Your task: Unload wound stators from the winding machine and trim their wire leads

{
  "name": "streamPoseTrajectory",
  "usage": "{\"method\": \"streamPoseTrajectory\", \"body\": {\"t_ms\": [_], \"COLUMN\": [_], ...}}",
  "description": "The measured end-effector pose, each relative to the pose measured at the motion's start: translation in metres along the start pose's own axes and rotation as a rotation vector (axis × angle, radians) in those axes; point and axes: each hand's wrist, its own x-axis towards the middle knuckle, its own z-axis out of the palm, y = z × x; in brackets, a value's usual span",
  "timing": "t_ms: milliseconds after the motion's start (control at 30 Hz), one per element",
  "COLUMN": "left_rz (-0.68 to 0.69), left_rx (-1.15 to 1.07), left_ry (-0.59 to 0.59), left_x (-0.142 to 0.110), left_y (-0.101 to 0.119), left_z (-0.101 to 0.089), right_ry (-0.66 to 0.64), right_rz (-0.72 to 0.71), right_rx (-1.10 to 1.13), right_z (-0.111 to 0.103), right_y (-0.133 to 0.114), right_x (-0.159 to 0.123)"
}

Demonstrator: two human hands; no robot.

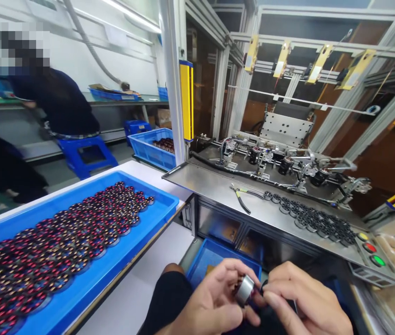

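Note:
At the bottom of the head view my left hand (214, 300) is closed around a small silver cylindrical motor part (245, 289). My right hand (305, 302) pinches the dark end of the same part from the right. Both hands are held low over a small blue bin (211, 258) under the machine shelf. To my left a long blue tray (113, 265) holds several rows of wound stators (61, 242) with red and copper coils.
A steel machine shelf (214, 188) carries pliers (241, 197), a row of black stators (309, 218) and yellow, red and green buttons (370, 248). Behind it stands the winding fixture (288, 160). Another person (54, 100) bends over a bench at the far left, near a blue stool (85, 156) and blue crate (152, 146).

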Motion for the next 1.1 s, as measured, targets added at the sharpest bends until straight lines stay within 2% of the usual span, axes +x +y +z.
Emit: {"method": "streamPoseTrajectory", "body": {"t_ms": [67,133,200,300,367,433,567,700,833,967,1100], "left_rz": [0.106,0.138,-0.005,-0.357,-0.433,-0.358,-0.103,0.092,0.231,0.272,0.244], "left_rx": [-0.028,-0.059,-0.061,-0.084,-0.073,-0.022,0.069,0.225,0.384,0.431,0.355], "left_ry": [0.055,0.087,0.076,0.012,-0.013,-0.02,-0.023,0.06,0.157,0.205,0.206], "left_x": [0.001,0.004,0.008,0.011,0.01,0.008,0.007,0.009,0.01,0.011,0.014], "left_y": [0.009,0.012,0.007,-0.01,-0.019,-0.022,-0.015,-0.011,-0.011,-0.01,-0.008], "left_z": [0.005,0.004,-0.002,-0.016,-0.022,-0.023,-0.011,-0.003,-0.008,-0.015,-0.019], "right_ry": [0.034,0.039,0.022,0.01,0.008,0.018,0.077,0.148,0.229,0.246,0.153], "right_rz": [0.032,0.041,0.024,0.007,0.006,0.007,0.046,0.089,0.132,0.373,0.636], "right_rx": [0.025,0.082,0.148,0.19,0.181,0.152,0.094,0.092,0.118,0.245,0.702], "right_z": [0.001,0.004,0.006,0.009,0.008,0.007,0.006,0.008,0.014,0.028,0.052], "right_y": [-0.001,0.001,0.004,0.01,0.012,0.013,0.013,0.015,0.015,0.018,0.027], "right_x": [0.002,0.004,0.005,0.004,0.002,-0.001,-0.004,-0.004,-0.008,-0.023,-0.04]}}
